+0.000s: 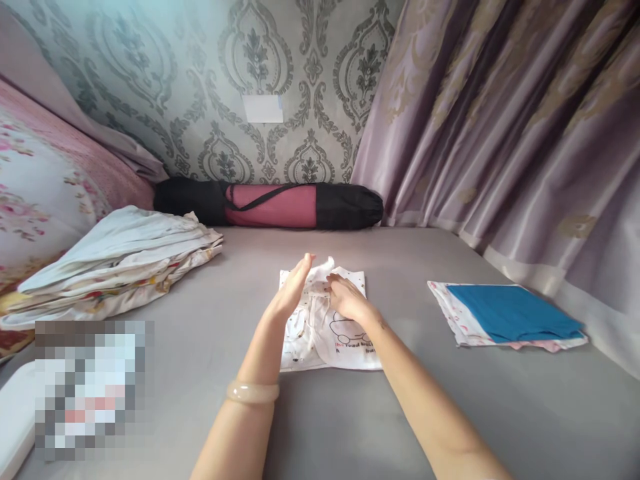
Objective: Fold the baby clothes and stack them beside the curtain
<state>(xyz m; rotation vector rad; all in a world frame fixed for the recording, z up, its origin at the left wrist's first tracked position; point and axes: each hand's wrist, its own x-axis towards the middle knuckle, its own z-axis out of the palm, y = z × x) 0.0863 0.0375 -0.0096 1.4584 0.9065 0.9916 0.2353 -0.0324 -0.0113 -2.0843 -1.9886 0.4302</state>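
A small white garment [320, 347] with tiny dark spots, a line-drawn car and printed lettering lies on the grey bed sheet in front of me. Its cloth bunches up along the middle, between my hands. On its left side my left hand [294, 288] stands on edge, fingers stretched out, touching or just over the cloth. From the right, my right hand [349, 297] reaches in with extended fingers against the raised folds. The fingertips are partly hidden in the fabric, and neither hand visibly grips it. A pale bangle [253, 392] circles my left wrist.
Folded blue cloth [515, 312] lies over patterned white pieces on the right. A loose pile of pale clothes [115, 257] is at the left. A black and maroon rolled bag [270, 205] rests along the wall. Purple curtains [475, 133] hang at right; a blurred item [93, 393] sits front left.
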